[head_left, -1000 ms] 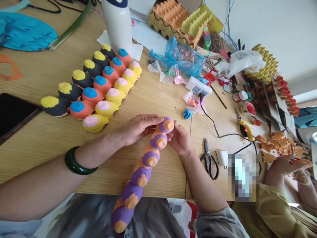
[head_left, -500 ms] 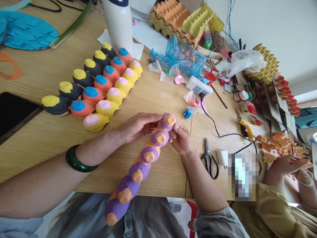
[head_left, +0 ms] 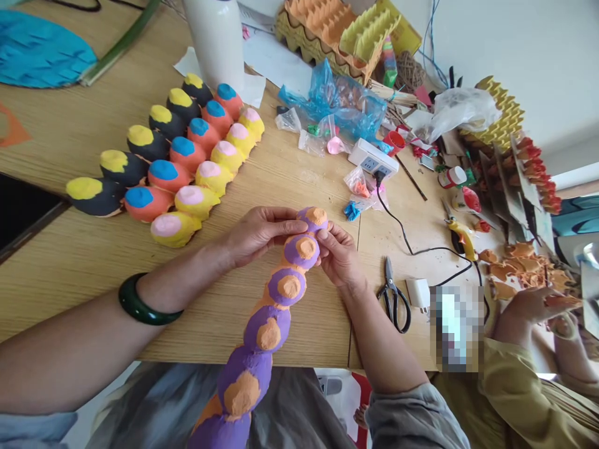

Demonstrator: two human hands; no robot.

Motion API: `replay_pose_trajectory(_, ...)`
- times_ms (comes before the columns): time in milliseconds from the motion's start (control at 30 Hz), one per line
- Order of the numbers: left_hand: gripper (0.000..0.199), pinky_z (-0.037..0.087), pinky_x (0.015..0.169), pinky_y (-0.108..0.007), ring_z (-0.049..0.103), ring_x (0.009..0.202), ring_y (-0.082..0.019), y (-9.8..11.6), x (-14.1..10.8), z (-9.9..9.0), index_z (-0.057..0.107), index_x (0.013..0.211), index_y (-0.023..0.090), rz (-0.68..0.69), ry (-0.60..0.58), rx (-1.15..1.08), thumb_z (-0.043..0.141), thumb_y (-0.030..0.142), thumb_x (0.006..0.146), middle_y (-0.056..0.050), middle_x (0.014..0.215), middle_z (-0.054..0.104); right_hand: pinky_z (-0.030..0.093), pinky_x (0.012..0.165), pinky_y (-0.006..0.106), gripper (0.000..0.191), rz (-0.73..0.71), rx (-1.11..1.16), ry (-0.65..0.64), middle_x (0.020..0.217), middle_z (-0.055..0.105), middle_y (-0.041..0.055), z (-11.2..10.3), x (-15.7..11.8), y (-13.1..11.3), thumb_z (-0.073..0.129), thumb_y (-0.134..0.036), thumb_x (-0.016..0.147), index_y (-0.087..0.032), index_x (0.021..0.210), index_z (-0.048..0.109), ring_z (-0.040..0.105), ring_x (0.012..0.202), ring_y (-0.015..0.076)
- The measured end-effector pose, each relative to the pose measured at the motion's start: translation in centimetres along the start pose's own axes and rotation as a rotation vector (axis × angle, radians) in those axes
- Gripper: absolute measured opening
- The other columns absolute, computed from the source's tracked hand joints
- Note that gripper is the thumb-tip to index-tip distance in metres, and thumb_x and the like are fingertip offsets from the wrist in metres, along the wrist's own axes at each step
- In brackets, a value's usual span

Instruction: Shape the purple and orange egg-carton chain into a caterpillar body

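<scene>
A strip of egg-carton cups, coated in purple and orange with an orange patch on each cup, runs from the table over my lap. Its near end leaves the bottom of the view. At the far end my left hand grips the left side, thumb on top near the joint between the first two cups. My right hand pinches the same joint from the right. The undersides of the fingers are hidden. Left of my hands lie three similar strips side by side: black and yellow, coral and blue, yellow and pink.
Black-handled scissors and a white plug adapter lie right of my right arm. Behind them are a power strip with a cable and a blue plastic bag. A co-worker's hands hold orange pieces at far right.
The strip's near end has come up closer to the camera, so its last cup now leaves the view. My left thumb has moved onto the top, by the first joint.
</scene>
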State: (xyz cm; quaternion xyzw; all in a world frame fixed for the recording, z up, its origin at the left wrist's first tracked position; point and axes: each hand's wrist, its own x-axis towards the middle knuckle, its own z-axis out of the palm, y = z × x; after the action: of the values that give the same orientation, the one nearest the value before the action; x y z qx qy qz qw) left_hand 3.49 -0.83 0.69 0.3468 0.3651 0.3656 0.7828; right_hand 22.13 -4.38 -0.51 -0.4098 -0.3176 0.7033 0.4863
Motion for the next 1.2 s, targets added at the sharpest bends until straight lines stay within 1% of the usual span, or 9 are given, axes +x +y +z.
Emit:
replay_pose_trajectory(100, 0.032, 0.062, 0.078, -0.043, 0.077, 0.090, -0.033, 0.0, 0.0, -0.3, 0.089, 0.087, 0.028, -0.033, -0.055, 0.000, 0.100, 0.050, 0.066, -0.008, 0.094, 0.084, 0.045, 0.041, 0.019, 0.051, 0.000, 0.009, 0.021, 0.050, 0.046, -0.0110, -0.2, 0.2, 0.0, 0.101, -0.052, 0.068, -0.022, 0.069, 0.060, 0.046, 0.040, 0.0064)
replay_pose_trajectory(200, 0.030, 0.062, 0.079, -0.041, 0.076, 0.088, -0.029, 0.0, 0.0, -0.4, 0.089, 0.088, 0.027, -0.019, -0.047, -0.006, 0.100, 0.044, 0.066, -0.007, 0.093, 0.084, 0.047, 0.042, 0.020, 0.049, 0.057, 0.047, -0.011, 0.050, 0.051, -0.0100, -0.7, 0.5, 0.2, 0.102, -0.051, 0.066, -0.021, 0.072, 0.064, 0.046, 0.040, 0.0068)
replay_pose_trajectory(267, 0.030, 0.061, 0.080, -0.039, 0.074, 0.085, -0.026, -0.1, 0.1, -0.3, 0.089, 0.087, 0.024, -0.009, 0.010, -0.015, 0.102, 0.038, 0.064, -0.006, 0.092, 0.084, 0.050, 0.044, 0.020, 0.041, 0.092, 0.065, -0.005, 0.058, 0.060, -0.0072, -0.9, 0.8, 0.4, 0.100, -0.047, 0.069, -0.020, 0.081, 0.071, 0.051, 0.045, 0.0078)
replay_pose_trajectory(367, 0.030, 0.060, 0.082, -0.037, 0.074, 0.086, -0.024, 0.0, 0.1, -0.3, 0.088, 0.088, 0.022, 0.020, 0.082, -0.043, 0.101, 0.035, 0.065, -0.006, 0.094, 0.084, 0.057, 0.052, 0.021, 0.033, 0.089, 0.086, 0.016, 0.080, 0.075, -0.0002, -1.1, 1.0, 0.4, 0.092, -0.040, 0.078, -0.020, 0.099, 0.077, 0.064, 0.062, 0.0115)
replay_pose_trajectory(500, 0.031, 0.058, 0.077, -0.031, 0.074, 0.083, -0.021, 0.2, 0.4, -0.9, 0.086, 0.091, 0.021, 0.077, 0.149, -0.072, 0.101, 0.036, 0.068, -0.004, 0.094, 0.084, 0.066, 0.067, 0.026, 0.027, 0.002, 0.108, 0.045, 0.104, 0.080, 0.0043, -1.2, 1.2, 0.3, 0.086, -0.037, 0.084, -0.021, 0.105, 0.079, 0.070, 0.081, 0.0144)
replay_pose_trajectory(700, 0.032, 0.057, 0.078, -0.028, 0.074, 0.085, -0.018, 0.2, 0.9, -1.6, 0.083, 0.096, 0.020, 0.139, 0.289, -0.085, 0.099, 0.036, 0.073, -0.002, 0.096, 0.083, 0.069, 0.084, 0.033, 0.035, -0.073, 0.067, 0.036, 0.101, 0.080, 0.0049, -0.4, 1.0, 0.9, 0.091, -0.047, 0.083, -0.021, 0.103, 0.082, 0.075, 0.090, 0.0176)
replay_pose_trajectory(867, 0.035, 0.055, 0.087, -0.029, 0.070, 0.092, -0.020, 0.2, 0.7, -1.2, 0.078, 0.089, 0.020, 0.249, 0.431, 0.100, 0.098, 0.043, 0.072, -0.002, 0.093, 0.079, 0.065, 0.104, 0.040, 0.040, -0.074, -0.029, 0.045, 0.111, 0.082, 0.0063, 0.3, 0.6, 1.6, 0.090, -0.055, 0.085, -0.023, 0.108, 0.081, 0.079, 0.105, 0.0215)
replay_pose_trajectory(967, 0.037, 0.053, 0.082, -0.029, 0.068, 0.090, -0.021, 0.5, 0.3, -0.9, 0.077, 0.086, 0.020, 0.223, 0.415, 0.237, 0.094, 0.050, 0.074, -0.002, 0.090, 0.077, 0.063, 0.106, 0.040, 0.038, -0.078, -0.111, 0.051, 0.116, 0.082, 0.0059, 0.6, 0.3, 1.7, 0.089, -0.054, 0.088, -0.026, 0.112, 0.080, 0.077, 0.110, 0.0217)
replay_pose_trajectory(1200, 0.035, 0.052, 0.075, -0.027, 0.063, 0.085, -0.020, 0.8, -0.3, -0.7, 0.078, 0.086, 0.022, 0.167, 0.342, 0.312, 0.092, 0.053, 0.079, 0.000, 0.087, 0.075, 0.065, 0.098, 0.038, 0.032, -0.049, -0.151, 0.064, 0.112, 0.081, 0.0058, 0.9, -0.1, 1.3, 0.088, -0.050, 0.089, -0.026, 0.109, 0.081, 0.076, 0.104, 0.0214)
